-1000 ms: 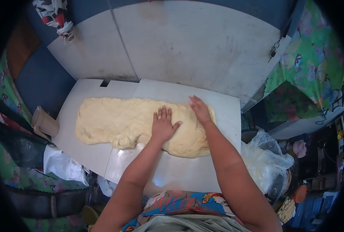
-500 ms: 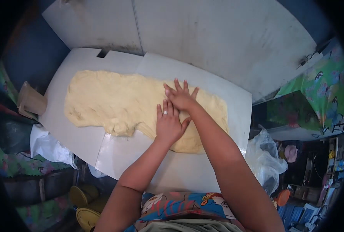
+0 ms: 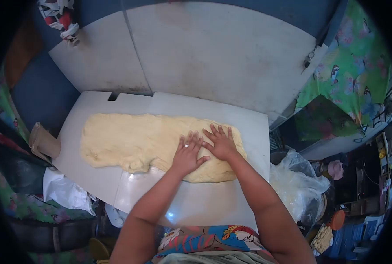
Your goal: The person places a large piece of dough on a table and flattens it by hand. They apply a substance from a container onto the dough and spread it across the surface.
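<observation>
A long, thick slab of pale yellow dough (image 3: 121,134) lies across the white work surface (image 3: 204,204). Its surface is uneven, with a lumpy fold along the near edge left of the middle. My left hand (image 3: 189,154), wearing a ring, presses palm down on the right half of the dough with its fingers stretched out. Just to its right, my right hand (image 3: 221,143) lies flat on the dough near its right end, fingers spread. The thumbs point toward each other, and neither hand grasps anything.
A beige plastic container (image 3: 45,141) stands at the left edge of the surface. A white bag (image 3: 66,189) sits below it. Clear plastic bags (image 3: 299,187) bunch up at the right. A pale upright panel (image 3: 213,48) rises behind, with keys (image 3: 309,58) hanging at its right.
My right hand has moved right, away from my left hand, and both still press on the dough. The camera view has tilted up, showing more of the back panel.
</observation>
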{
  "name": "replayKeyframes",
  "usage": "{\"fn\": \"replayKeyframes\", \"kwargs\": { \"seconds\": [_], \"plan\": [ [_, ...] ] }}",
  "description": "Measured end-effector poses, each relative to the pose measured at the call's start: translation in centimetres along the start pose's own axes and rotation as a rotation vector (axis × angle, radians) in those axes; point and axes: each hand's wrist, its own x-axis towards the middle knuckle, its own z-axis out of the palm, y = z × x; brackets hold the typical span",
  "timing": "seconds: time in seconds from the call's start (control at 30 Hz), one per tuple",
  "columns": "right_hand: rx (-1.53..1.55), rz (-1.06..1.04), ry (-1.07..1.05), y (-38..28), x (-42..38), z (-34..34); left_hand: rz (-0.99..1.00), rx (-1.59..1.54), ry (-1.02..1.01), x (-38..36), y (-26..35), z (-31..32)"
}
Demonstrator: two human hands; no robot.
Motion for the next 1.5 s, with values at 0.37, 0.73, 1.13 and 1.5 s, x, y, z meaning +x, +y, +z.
{"fn": "replayKeyframes", "kwargs": {
  "seconds": [0.37, 0.73, 1.13, 1.5],
  "plan": [
    [0.052, 0.092, -0.002, 1.9, 4.6, -0.6, 0.177, -0.042, -0.140, 0.3, 1.6, 0.7],
    [-0.004, -0.076, 0.566, 2.9, 4.5, 2.1, 0.160, -0.077, -0.065, 1.5, 1.2, 0.3],
    [-0.010, -0.275, 0.854, 3.7, 0.1, 2.2, -0.080, -0.065, 0.027, -3.8, 4.0, 1.1],
    [-0.100, -0.273, 0.415, 1.5, -5.5, 2.4, -0.121, -0.049, -0.043, -5.0, 4.1, 0.5]
  ]
}}
